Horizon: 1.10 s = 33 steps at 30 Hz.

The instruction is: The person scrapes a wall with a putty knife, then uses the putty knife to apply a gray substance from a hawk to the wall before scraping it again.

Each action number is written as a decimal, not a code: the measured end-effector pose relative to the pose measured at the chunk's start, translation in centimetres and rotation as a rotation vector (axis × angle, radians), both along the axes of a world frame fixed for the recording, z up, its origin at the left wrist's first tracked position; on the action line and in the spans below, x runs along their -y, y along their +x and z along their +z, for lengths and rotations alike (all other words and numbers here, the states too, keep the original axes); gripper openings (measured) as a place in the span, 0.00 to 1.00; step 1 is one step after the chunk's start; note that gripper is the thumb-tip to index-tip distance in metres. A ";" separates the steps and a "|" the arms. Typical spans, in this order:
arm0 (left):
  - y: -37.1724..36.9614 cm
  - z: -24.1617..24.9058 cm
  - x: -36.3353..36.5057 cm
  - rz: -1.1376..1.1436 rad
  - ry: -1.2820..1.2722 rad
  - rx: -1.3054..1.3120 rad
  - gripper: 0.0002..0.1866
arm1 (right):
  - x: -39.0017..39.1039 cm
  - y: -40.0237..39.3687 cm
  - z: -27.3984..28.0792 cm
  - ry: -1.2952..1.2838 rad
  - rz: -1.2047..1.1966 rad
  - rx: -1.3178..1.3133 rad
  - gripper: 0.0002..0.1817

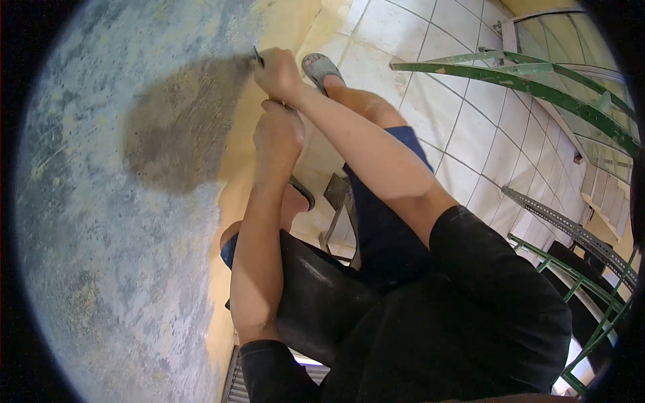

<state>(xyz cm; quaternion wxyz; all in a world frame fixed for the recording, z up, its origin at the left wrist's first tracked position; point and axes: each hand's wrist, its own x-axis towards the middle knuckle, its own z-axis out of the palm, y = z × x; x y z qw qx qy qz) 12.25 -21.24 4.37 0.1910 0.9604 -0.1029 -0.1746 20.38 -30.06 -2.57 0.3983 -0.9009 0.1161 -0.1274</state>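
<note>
My right hand point(277, 75) is closed on a thin tool with a dark edge point(258, 56), its kind not clear. The tool's tip is at the wall point(80, 235), by the top right end of a dark grey-brown patch point(178, 127). Just below it, my left hand point(279, 131) is closed, close to the right hand and beside the wall's yellow band point(235, 154). Whatever the left fingers hold, if anything, is hidden. The wall surface is rough, mottled blue-grey.
White floor tiles point(443, 101) lie to the right. A green metal frame point(510, 79) reaches in from the upper right. A perforated metal bar point(564, 225) and green rails point(591, 302) stand at the lower right. A small stool-like frame point(339, 201) is between my legs.
</note>
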 end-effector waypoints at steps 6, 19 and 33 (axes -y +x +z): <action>1.0 -3.6 -4.7 -0.224 0.206 -0.102 0.20 | 1.9 -4.6 -11.8 0.269 -0.251 -0.444 0.23; 0.8 0.7 -5.6 -0.226 0.314 -0.400 0.21 | -4.1 -29.7 -21.1 -0.382 0.230 -1.302 0.13; 1.4 -1.5 -6.6 -0.320 0.372 -0.458 0.18 | -3.4 -30.1 -26.2 -0.207 0.103 -1.036 0.16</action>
